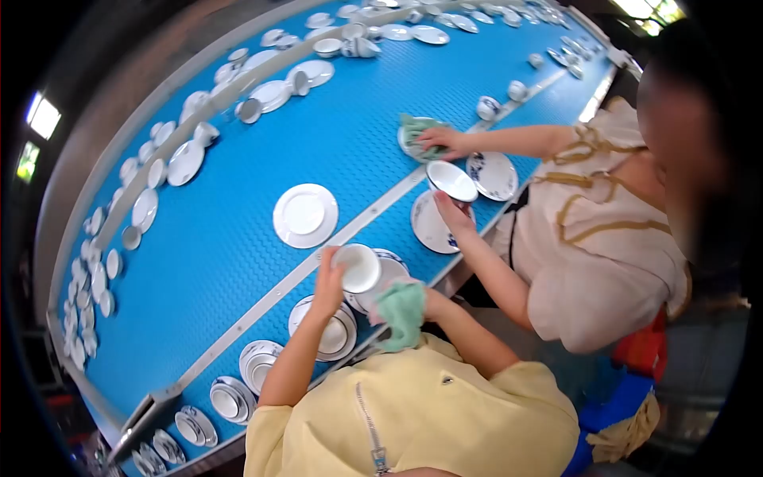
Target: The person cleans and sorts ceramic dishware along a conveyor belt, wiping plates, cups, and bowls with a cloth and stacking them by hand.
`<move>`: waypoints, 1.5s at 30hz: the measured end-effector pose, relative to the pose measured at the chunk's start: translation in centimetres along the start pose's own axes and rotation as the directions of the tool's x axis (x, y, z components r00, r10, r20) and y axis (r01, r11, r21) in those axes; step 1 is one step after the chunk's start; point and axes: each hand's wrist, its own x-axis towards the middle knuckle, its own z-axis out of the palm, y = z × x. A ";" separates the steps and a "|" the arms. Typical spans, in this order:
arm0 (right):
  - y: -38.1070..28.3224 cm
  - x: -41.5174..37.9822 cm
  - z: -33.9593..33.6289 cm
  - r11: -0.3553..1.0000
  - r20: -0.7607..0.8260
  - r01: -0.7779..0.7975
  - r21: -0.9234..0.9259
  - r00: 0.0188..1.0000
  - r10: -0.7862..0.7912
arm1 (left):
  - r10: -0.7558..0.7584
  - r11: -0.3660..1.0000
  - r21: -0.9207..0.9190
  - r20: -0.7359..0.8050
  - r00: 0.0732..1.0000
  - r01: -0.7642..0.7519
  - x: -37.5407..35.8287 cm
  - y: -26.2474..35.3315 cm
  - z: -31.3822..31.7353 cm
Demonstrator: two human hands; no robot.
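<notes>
My left hand (327,285) grips a small white bowl (358,268) by its side, tilted so the inside faces up toward me. In my right hand (431,303) a green cloth (400,314) is bunched, hanging down close to the bowl. Beneath both hands lies a plate with a blue-patterned rim (395,265), partly covered by the bowl and cloth. Just left of it, nested dishes (334,327) rest on the near strip of the blue belt. A white plate with a smaller dish on it (305,216) sits past the metal divider.
On my right a co-worker's hands hold a bowl (452,181) and a green cloth (421,135) over a dish. Blue-patterned plates (492,176) lie near them. Stacked dishes (232,399) line the near edge. Many cups and plates (270,95) stand along the belt's far side.
</notes>
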 end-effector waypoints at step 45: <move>22.3 -12.5 -14.0 -0.452 -0.050 0.391 0.802 0.797 0.602 | 0.239 0.501 0.861 -0.236 0.942 0.089 55.8 -11.9 -12.5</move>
